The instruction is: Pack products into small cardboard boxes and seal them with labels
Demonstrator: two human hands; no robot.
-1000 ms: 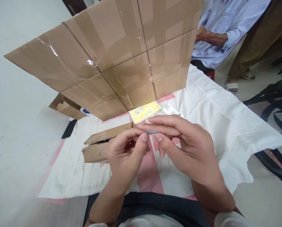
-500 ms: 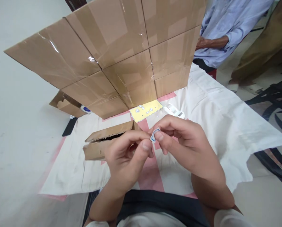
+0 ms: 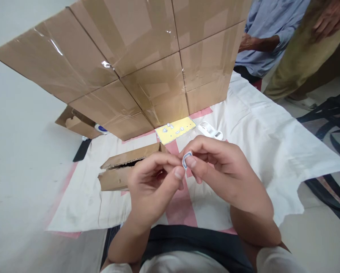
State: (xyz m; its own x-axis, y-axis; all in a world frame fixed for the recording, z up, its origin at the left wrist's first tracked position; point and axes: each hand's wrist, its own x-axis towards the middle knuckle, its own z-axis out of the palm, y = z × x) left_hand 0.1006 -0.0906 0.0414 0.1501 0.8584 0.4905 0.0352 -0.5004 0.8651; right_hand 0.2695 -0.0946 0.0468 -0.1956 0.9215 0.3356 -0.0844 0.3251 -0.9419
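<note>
Between the thumb and forefinger of my right hand (image 3: 219, 167) is a small white sticker-like piece (image 3: 186, 160) with a blue outline. My left hand (image 3: 155, 182) is right beside it, thumb and forefinger drawn together at the piece's left edge. Whether those left fingertips grip anything is hidden. Behind my left hand lies a brown cardboard box (image 3: 113, 180) with a gap along its flap. Farther back, a yellow sheet (image 3: 184, 132) with small pale pieces or pictures on it lies flat. A white plastic object (image 3: 210, 131), perhaps a tape dispenser, lies to its right.
A tall wall of taped cardboard (image 3: 153, 76) stands at the table's back. At left are a small open carton (image 3: 81, 127), a blue-and-white roll (image 3: 101, 129) and a dark flat object (image 3: 82, 150). White cloth (image 3: 261, 151) covers the table. Two people are beyond it, at right.
The small piece has turned slightly between my fingertips, while both hands stay close together. My view has shifted a little, and a standing person's hand now shows at the upper right.
</note>
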